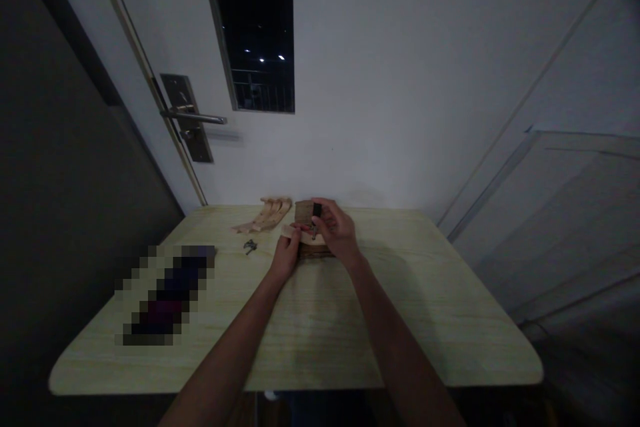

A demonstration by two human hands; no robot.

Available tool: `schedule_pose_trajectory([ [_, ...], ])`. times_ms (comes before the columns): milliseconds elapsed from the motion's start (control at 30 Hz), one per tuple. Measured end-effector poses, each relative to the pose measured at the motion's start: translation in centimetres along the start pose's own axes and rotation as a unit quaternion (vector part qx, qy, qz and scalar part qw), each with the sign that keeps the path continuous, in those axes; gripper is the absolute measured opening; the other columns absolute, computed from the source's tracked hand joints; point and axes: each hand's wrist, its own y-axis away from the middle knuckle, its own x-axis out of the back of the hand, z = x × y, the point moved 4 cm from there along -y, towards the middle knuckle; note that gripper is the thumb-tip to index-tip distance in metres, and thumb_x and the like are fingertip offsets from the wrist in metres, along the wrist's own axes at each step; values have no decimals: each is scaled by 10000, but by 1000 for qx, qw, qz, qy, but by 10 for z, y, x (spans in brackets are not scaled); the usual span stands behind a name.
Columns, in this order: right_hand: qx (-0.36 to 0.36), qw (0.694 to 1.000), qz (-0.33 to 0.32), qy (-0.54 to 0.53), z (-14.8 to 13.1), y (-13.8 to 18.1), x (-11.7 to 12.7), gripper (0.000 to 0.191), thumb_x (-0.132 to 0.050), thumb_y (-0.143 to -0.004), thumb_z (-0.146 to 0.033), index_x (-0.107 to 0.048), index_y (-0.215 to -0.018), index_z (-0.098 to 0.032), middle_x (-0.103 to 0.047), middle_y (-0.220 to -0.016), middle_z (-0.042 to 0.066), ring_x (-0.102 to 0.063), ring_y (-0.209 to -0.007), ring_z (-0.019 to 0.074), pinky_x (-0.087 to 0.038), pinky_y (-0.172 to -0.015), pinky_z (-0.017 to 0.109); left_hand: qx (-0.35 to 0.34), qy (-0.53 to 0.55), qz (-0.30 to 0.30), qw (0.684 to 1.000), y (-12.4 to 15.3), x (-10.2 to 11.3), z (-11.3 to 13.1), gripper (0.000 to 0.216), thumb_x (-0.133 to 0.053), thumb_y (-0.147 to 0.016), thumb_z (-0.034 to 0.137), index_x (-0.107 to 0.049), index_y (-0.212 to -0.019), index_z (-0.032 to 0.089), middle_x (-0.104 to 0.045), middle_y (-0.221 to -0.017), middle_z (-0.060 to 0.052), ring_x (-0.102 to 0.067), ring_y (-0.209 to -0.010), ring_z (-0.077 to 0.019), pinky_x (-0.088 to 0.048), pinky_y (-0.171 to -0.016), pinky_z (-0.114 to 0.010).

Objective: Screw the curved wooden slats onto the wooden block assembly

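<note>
My left hand (286,257) is closed on the left end of a pale, wood-coloured strip (311,238), near the back of the table. My right hand (343,232) pinches a small black object (317,209) between thumb and fingers. A thin metallic part shows just below it, over the strip; its exact kind is too small to tell. Behind my fingers stands a brown block-like piece (303,211), and more brown material lies under the strip. A bit of red shows between my hands. My fingers hide part of the strip.
Several pale curved pieces (270,213) lie at the back left of the light wood-grain table (400,347). Small metal pieces (251,247) sit in front of them. A blurred-out dark object (170,293) rests at the left. A white door with a handle (200,118) rises behind the table.
</note>
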Motion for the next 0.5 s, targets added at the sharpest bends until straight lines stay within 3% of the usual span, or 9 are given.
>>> schedule_pose_trajectory([
  [133, -10, 1000, 17, 17, -1, 0, 0, 317, -623, -862, -386, -622, -1162, -283, -706, -930, 16, -656, -695, 142, -571, -621, 257, 7, 0, 7, 1000, 0, 0, 2, 403, -508, -846, 568, -632, -811, 187, -674, -836, -49, -598, -854, -210, -462, -837, -324],
  [367, 11, 1000, -6, 8, -7, 3, 1, 342, -519, -927, -382, -586, -1245, -274, -700, -1144, 44, -692, -923, 176, -579, -834, 316, 20, 6, -4, 1000, 1, -1, 7, 402, -521, -824, 570, -625, -789, 184, -668, -814, -49, -603, -854, -211, -458, -849, -320],
  [500, 3, 1000, -16, -9, -3, 4, 0, 349, -523, -926, -394, -580, -1247, -267, -708, -1130, 56, -700, -911, 183, -586, -817, 330, 14, 9, -2, 1000, 0, -1, 6, 398, -508, -836, 563, -620, -802, 183, -670, -815, -48, -609, -872, -214, -462, -868, -327],
])
